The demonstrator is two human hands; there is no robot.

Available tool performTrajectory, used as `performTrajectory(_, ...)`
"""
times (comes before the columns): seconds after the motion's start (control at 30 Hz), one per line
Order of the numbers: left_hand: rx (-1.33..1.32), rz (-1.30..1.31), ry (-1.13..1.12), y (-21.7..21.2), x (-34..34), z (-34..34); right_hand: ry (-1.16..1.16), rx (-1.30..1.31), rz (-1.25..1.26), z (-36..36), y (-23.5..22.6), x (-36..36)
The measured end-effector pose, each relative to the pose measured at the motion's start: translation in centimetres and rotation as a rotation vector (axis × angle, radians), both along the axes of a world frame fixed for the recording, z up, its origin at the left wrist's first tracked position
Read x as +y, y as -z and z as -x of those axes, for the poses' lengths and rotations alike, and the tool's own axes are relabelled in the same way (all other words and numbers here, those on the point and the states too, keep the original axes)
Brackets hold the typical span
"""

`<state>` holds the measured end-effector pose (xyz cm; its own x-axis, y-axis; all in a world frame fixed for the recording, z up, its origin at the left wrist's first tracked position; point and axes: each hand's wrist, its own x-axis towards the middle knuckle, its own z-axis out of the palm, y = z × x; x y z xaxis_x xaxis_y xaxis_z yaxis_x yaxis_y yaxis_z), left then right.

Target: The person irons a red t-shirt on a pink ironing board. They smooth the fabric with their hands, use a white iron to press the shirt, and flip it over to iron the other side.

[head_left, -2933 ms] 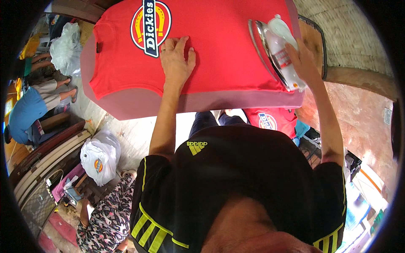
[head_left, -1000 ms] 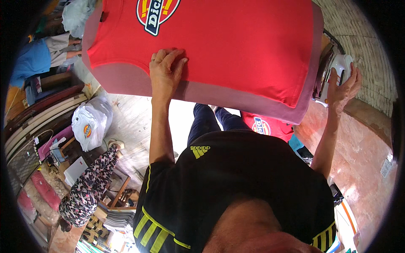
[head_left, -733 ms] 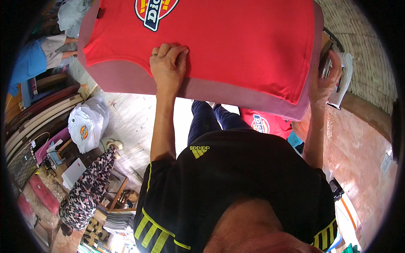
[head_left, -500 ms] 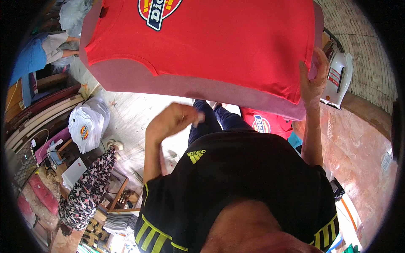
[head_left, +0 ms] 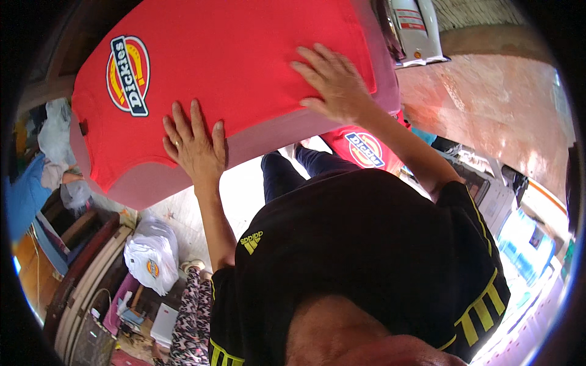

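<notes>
A red sleeveless shirt (head_left: pixel 244 67) lies spread over a mauve padded board (head_left: pixel 155 183), its round badge print toward the left end. My left hand (head_left: pixel 196 143) rests flat on the shirt near its lower edge, fingers spread, right of the badge. Farther right, my right hand (head_left: pixel 336 85) also lies on the red cloth with its fingers apart, close to the shirt's hem. Neither hand grips anything. Past the board's right end stands a white iron (head_left: pixel 421 30).
Below the board shows another red garment (head_left: pixel 342 143) with a similar badge. At lower left sits a plastic-wrapped white bundle (head_left: pixel 149 259), beside stacked boards (head_left: pixel 85 287). A person in camouflage-patterned trousers (head_left: pixel 190 317) is at the lower left. A blue clear container (head_left: pixel 525 244) stands at right.
My left hand has come from mid-air down onto the shirt. My right hand has left the hem's corner and now lies flat on the cloth. The view has shifted and turned.
</notes>
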<state>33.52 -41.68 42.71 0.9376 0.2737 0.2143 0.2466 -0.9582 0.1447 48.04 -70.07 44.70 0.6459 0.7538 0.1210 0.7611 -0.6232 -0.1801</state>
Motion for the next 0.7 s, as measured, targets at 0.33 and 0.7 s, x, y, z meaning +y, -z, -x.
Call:
performTrajectory(0.33, -0.204, 0.38, 0.465, -2.1, -10.2, -6.3, 0.478, 0.061, -0.535, -0.2, 0.2, -11.7)
performTrajectory(0.7, -0.035, 0.265, 0.945, -2.8, -17.2, -21.6, 0.504, 0.193, -0.657, -1.7, -0.4, -8.4)
